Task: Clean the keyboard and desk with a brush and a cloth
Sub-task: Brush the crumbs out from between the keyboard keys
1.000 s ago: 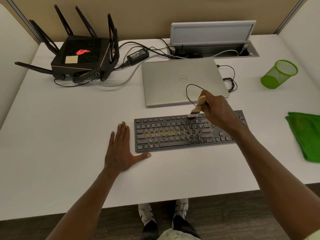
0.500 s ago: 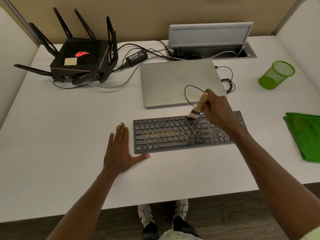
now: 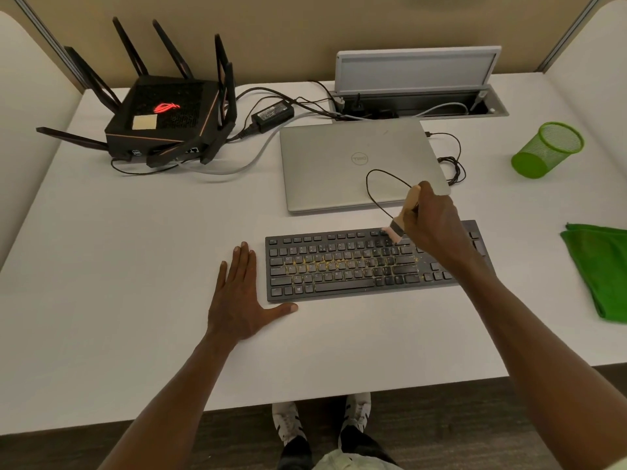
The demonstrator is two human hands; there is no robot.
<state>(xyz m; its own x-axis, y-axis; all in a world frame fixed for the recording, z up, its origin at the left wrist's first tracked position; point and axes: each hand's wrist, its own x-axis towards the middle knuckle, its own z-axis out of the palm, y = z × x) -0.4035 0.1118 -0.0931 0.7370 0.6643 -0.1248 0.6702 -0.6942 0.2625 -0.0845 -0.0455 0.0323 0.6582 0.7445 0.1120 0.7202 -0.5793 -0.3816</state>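
Brush point(image 3: 400, 221) in right hand point(image 3: 432, 222) shifted rightward along keyboard point(image 3: 339, 269) top row.

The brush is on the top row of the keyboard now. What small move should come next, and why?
Probably draw the brush down and left into the middle rows of the keyboard: yellowish crumbs lie between those keys, while the right hand holds the bristles at the top row.
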